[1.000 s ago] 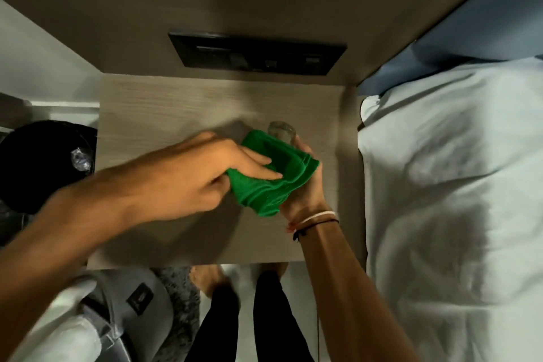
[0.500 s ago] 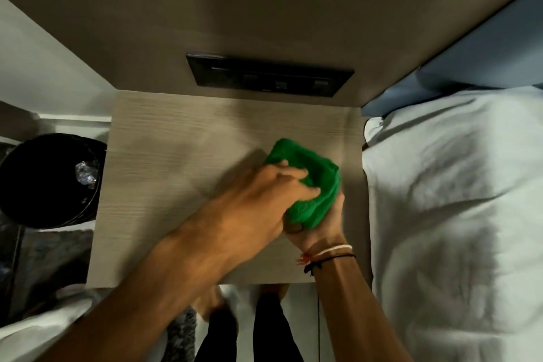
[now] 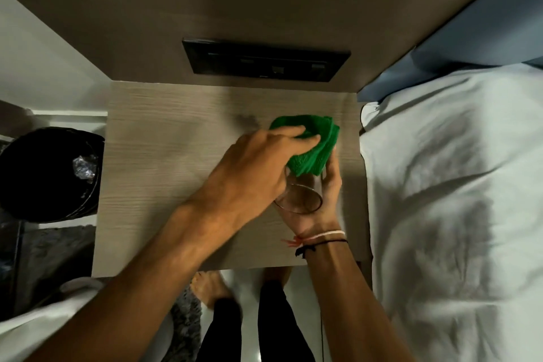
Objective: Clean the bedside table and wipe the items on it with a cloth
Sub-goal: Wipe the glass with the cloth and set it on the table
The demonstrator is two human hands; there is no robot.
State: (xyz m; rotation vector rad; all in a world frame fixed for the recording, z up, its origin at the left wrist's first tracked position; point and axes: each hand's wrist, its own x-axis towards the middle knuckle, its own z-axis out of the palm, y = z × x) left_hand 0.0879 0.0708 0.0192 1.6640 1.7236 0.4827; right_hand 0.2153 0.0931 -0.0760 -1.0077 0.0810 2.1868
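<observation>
Right of centre in the frame I have my right hand (image 3: 318, 194) wrapped around a clear glass (image 3: 299, 195), tilted above the bedside table (image 3: 164, 156), while my left hand (image 3: 252, 164) pinches the green cloth (image 3: 314, 150) against its far end. The glass looks smooth, slippery and breakable, so I judge a full grip round the wall safest. A black bin (image 3: 47, 173) sits left, the bed (image 3: 455, 185) right; neither obstructs.
</observation>
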